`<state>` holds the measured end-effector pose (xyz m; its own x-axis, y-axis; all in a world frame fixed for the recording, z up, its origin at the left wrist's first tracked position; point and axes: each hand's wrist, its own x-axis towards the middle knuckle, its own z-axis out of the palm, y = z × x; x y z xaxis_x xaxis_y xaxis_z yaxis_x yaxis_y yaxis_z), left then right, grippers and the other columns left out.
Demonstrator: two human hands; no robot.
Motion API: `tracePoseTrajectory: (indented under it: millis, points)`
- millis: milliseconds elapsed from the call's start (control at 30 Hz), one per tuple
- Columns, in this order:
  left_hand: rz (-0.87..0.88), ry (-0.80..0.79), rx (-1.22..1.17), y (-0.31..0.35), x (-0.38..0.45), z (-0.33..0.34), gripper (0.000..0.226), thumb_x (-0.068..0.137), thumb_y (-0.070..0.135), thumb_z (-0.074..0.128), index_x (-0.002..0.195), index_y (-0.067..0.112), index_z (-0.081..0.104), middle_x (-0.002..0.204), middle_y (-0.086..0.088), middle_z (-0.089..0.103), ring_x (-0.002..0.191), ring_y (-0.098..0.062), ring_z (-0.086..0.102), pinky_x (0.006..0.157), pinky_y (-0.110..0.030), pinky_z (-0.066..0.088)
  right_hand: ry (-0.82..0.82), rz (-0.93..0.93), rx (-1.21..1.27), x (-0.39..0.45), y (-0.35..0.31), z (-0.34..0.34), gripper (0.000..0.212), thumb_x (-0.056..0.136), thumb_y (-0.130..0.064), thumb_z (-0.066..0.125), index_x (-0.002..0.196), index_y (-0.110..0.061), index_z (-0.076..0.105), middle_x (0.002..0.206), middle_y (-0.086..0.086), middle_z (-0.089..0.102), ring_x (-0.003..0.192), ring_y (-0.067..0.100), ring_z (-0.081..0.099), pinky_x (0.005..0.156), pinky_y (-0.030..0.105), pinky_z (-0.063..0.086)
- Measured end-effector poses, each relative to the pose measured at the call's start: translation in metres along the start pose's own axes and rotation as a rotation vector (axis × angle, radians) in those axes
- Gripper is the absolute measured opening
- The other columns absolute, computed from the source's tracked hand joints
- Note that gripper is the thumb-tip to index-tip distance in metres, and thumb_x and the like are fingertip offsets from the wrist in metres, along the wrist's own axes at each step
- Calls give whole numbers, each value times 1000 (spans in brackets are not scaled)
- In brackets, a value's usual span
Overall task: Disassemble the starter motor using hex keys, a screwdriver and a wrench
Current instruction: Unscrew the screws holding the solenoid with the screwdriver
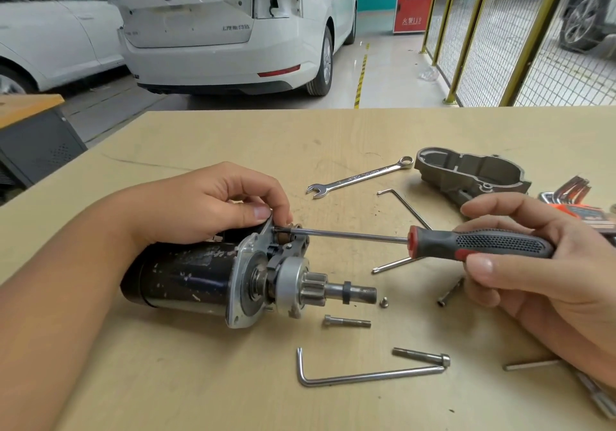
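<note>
Lying on its side at the workbench centre, the starter motor points its pinion toward 3 o'clock. The left hand curls over its upper part, fingers clamped at the flange. The right hand grips the screwdriver, tip at a screw on the flange. At 1 o'clock lie a combination wrench and the removed housing; at 5 o'clock, a hex key and bolts.

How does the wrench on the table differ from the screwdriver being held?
The wrench lies untouched on the table; the screwdriver is held in the right hand, tip at the starter motor. The wrench is bare flat metal; the screwdriver has a black-and-red handle. Both are shiny steel.
</note>
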<state>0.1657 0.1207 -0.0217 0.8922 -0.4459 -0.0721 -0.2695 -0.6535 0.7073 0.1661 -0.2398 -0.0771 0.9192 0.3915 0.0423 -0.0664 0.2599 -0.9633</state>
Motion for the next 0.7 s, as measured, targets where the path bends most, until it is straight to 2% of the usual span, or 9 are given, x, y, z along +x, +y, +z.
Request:
tracePoseTrajectory:
  millis: [67, 133, 200, 333, 433, 500, 600, 633, 700]
  points:
    - [4, -2, 1, 0, 0, 0, 24, 96, 26, 54, 93, 36, 76, 114, -2, 76, 112, -32, 68, 105, -55, 48, 36, -5, 38, 0, -1, 5, 74, 51, -34, 101, 113, -9, 70, 82, 21, 63, 51, 21, 51, 49, 34, 45]
    - [11, -3, -5, -1, 0, 0, 24, 97, 25, 54, 93, 36, 76, 115, -1, 76, 113, -30, 69, 106, -54, 48, 70, 44, 47, -1, -4, 10, 67, 63, -48, 91, 113, -9, 69, 74, 28, 61, 44, 26, 49, 44, 33, 45]
    - [21, -5, -8, -2, 1, 0, 25, 97, 25, 54, 93, 36, 76, 115, 0, 76, 113, -28, 69, 107, -54, 48, 75, 107, 45, -2, -8, 10, 56, 69, -47, 82, 110, -11, 69, 75, 36, 60, 38, 27, 46, 42, 30, 44]
    - [44, -6, -7, -8, 2, -1, 24, 97, 25, 55, 94, 36, 77, 115, -1, 76, 113, -27, 70, 105, -53, 50, 19, 80, 77, -4, -11, 6, 70, 49, -31, 101, 107, -13, 67, 77, 28, 61, 44, 22, 44, 45, 28, 41]
    - [48, -8, 9, -13, 3, -3, 21, 99, 31, 56, 96, 38, 77, 116, 0, 76, 113, -25, 70, 101, -46, 52, 40, 43, 122, -2, -10, 6, 79, 38, -16, 103, 109, -15, 69, 82, 18, 62, 57, 21, 52, 49, 33, 46]
    - [59, -11, 5, -14, 3, -3, 19, 98, 40, 58, 99, 36, 77, 117, 0, 76, 114, -24, 70, 100, -44, 52, 23, 59, 73, -3, -11, 9, 73, 41, -26, 104, 105, -12, 71, 79, 16, 62, 54, 20, 52, 47, 32, 47]
    - [69, -13, 11, -15, 4, -3, 26, 95, 48, 56, 102, 34, 76, 119, 0, 76, 114, -24, 70, 103, -52, 52, 26, 116, -52, -5, -15, 13, 61, 58, -53, 93, 97, -11, 72, 77, 22, 67, 43, 22, 51, 41, 26, 45]
    - [67, -10, 13, -16, 4, -4, 27, 94, 48, 56, 103, 34, 76, 119, 0, 76, 114, -24, 70, 104, -55, 51, 22, 127, -78, -6, -15, 12, 56, 63, -54, 89, 96, -12, 72, 77, 25, 67, 41, 22, 49, 40, 25, 44]
    - [63, -7, 17, -16, 4, -4, 27, 94, 48, 57, 104, 34, 77, 118, -1, 76, 114, -24, 70, 105, -57, 50, -11, 112, -89, -7, -16, 8, 54, 58, -44, 95, 97, -13, 73, 76, 21, 66, 42, 20, 47, 41, 24, 41]
